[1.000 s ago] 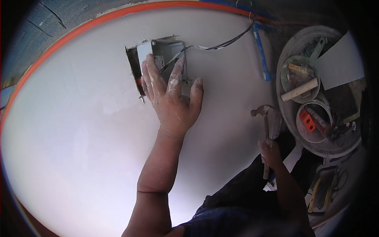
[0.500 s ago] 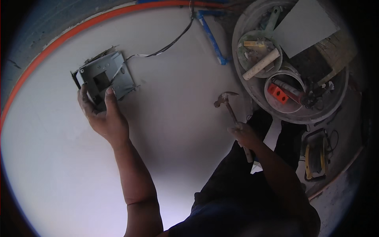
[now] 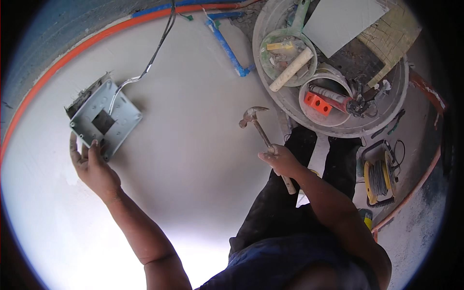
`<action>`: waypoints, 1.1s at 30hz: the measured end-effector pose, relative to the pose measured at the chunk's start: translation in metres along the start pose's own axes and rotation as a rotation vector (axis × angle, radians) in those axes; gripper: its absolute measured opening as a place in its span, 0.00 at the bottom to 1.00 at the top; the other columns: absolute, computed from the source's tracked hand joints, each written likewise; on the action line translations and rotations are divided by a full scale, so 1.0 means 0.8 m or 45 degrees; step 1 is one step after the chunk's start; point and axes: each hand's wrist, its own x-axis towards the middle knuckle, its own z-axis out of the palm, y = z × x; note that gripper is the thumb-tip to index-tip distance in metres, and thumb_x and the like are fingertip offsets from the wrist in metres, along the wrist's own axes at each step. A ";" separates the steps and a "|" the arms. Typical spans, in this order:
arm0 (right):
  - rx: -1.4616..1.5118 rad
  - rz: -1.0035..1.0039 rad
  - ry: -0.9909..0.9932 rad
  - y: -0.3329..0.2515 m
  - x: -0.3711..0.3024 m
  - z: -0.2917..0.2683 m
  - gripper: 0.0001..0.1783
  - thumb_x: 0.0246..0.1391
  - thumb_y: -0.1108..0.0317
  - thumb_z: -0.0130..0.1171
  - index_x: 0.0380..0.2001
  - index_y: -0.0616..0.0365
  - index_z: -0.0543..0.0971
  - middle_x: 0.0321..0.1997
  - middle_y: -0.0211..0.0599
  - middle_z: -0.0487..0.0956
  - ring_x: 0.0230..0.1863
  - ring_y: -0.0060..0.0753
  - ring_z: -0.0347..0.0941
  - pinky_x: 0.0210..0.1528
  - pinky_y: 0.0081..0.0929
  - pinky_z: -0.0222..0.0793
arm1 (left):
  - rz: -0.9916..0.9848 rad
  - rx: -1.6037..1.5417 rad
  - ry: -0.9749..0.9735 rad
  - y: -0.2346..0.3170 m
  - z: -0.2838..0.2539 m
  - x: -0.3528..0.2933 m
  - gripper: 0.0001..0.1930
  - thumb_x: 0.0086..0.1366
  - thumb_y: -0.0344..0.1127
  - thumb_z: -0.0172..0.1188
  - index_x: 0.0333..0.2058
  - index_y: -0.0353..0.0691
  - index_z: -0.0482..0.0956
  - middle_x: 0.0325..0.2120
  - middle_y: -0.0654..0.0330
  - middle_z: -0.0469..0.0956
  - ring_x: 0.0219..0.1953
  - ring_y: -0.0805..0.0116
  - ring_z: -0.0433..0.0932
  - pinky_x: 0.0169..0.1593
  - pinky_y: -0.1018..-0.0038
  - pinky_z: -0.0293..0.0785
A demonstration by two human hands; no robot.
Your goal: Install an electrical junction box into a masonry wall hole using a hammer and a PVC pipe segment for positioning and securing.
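Note:
My left hand (image 3: pixel 96 174) grips the lower left edge of a grey electrical box (image 3: pixel 121 121), thumb inside and fingers behind it. The box sits tilted out from a rough-edged hole (image 3: pixel 87 96) in the pale wall, with the dark recess showing past its upper left side. Cables (image 3: pixel 157 50) come down from above and pass into the box near a square opening in its back. In my right hand (image 3: pixel 282 160) is a claw hammer (image 3: pixel 260 130), held round its wooden handle with the head up, apart from the box.
A large round tub (image 3: pixel 355 131) at the upper right holds a green-handled bowl, a small bucket with an orange tool, and boards. A yellow cable reel (image 3: pixel 378 176) stands on the floor at right. Blue pipe (image 3: pixel 227 48) and orange conduit (image 3: pixel 87 42) run along the upper area.
The view has shifted, and the box now shows more of its front, tilted further out from the hole. My left hand has moved to its lower edge. The hammer stays in my right hand.

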 end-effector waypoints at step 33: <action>1.106 0.271 0.221 0.033 -0.005 -0.019 0.13 0.59 0.58 0.57 0.27 0.52 0.68 0.16 0.21 0.62 0.11 0.18 0.57 0.13 0.22 0.59 | 0.019 0.287 -0.991 -0.149 0.446 -0.220 0.22 0.60 0.41 0.59 0.48 0.30 0.72 0.38 0.50 0.78 0.41 0.55 0.77 0.47 0.64 0.71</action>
